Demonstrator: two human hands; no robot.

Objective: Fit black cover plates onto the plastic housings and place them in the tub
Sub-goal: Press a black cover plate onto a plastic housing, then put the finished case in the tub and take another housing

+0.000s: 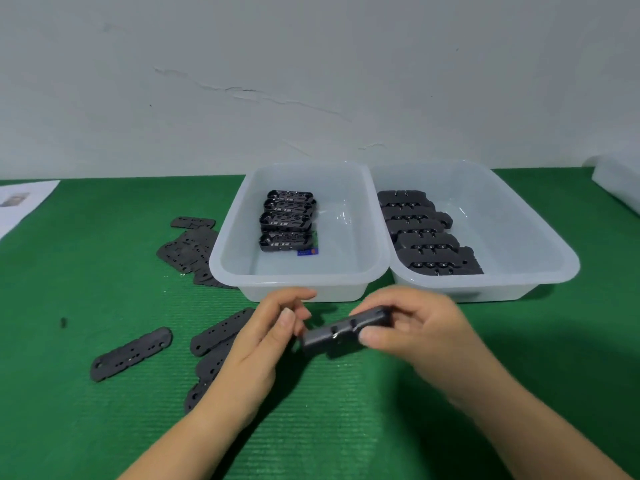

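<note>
Small assembly workstation, workshop type. Green ribbed mat (104,299) covering the bench; two translucent plastic tubs (377,271) at 12 o'clock holding batches of black moulded parts; loose black cover plates (131,353) at 9 o'clock; bare cracked wall (277,81) behind.

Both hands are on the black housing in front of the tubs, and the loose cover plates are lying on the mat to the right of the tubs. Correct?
Not quite. The head view shows the loose cover plates on the green mat to the left of the tubs, not the right. The rest holds: left hand and right hand both hold the black housing in front of the tubs.
</note>
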